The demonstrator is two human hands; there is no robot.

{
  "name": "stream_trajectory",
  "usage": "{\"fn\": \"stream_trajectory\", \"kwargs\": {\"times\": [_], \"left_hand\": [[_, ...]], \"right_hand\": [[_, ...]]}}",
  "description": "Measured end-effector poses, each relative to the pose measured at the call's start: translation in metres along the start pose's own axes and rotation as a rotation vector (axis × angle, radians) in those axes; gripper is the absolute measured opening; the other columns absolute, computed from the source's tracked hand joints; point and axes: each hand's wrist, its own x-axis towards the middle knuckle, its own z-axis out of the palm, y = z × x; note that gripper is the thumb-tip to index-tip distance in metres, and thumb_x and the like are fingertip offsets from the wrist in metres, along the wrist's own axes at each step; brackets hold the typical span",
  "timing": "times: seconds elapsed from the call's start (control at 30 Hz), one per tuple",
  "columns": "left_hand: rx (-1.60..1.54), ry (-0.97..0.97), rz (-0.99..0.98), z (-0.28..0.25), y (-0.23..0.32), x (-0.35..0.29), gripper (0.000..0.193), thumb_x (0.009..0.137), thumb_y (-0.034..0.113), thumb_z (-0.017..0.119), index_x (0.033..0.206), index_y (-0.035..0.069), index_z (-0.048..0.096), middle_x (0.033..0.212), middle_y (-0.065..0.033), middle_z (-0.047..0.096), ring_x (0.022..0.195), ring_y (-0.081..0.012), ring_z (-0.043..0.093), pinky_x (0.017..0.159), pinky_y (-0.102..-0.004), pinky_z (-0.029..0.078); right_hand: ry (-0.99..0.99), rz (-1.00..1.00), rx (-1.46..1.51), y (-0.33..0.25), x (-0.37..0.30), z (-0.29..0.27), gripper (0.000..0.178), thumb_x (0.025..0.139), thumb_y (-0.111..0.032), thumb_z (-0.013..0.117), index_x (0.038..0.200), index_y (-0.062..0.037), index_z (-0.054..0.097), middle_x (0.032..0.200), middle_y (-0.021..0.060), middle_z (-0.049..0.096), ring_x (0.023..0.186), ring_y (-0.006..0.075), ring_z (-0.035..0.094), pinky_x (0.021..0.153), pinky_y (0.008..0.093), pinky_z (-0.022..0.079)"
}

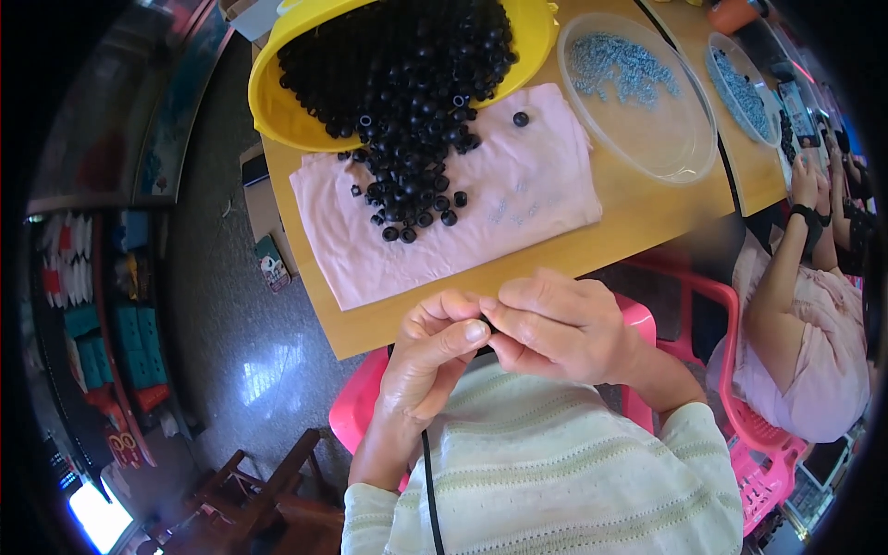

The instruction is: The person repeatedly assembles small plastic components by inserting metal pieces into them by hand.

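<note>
Wooden and crowded, the desk (pixel 647 227) carries a pink cloth (pixel 518 208) with black rings (pixel 407 199) spilling from a tipped yellow basin (pixel 287 111), beside a clear tub (pixel 666 153) of blue bits. Close over our lap, our left hand (pixel 427 365) and right hand (pixel 555 328) meet, fingers (pixel 462 335) pinched on a small black piece (pixel 487 326), mostly hidden. We judge we are mid-assembly on it; the next move likely calls for a steady, aligned press between the thumbs.

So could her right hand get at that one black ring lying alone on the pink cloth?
Probably yes. The lone black ring lies in the open on the pink cloth, nothing covering it. The right hand is pinched with the left hand on something small, so it would need freeing first.
</note>
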Motion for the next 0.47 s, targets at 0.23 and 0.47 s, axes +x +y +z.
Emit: {"fn": "stream_trajectory", "kwargs": {"times": [0.23, 0.47], "left_hand": [[0.57, 0.105, 0.352, 0.026, 0.031, 0.014, 0.014, 0.079, -0.004, 0.067, 0.092, 0.001, 0.063, 0.097, -0.008, 0.065, 0.09, -0.0154, 0.062, 0.087, -0.03, 0.049], [1.968, 0.12, 1.896, 0.069, 0.171, 0.073, 0.038, 0.072, -0.004, 0.076, 0.106, 0.006, 0.062, 0.101, -0.0109, 0.068, 0.094, -0.0302, 0.065, 0.081, -0.0377, 0.053]], "right_hand": [[-0.052, 0.176, 0.18, 0.022, 0.028, -0.016, 0.031, 0.074, -0.014, 0.076, 0.103, -0.0057, 0.067, 0.088, 0.0088, 0.065, 0.076, 0.0228, 0.065, 0.064, 0.0308, 0.053], [0.006, 0.503, -0.297, 0.089, 0.039, -0.03, 0.029, 0.079, -0.011, 0.073, 0.108, -0.0103, 0.067, 0.101, 0.01, 0.067, 0.063, 0.0166, 0.059, 0.059, 0.0265, 0.048]]}}
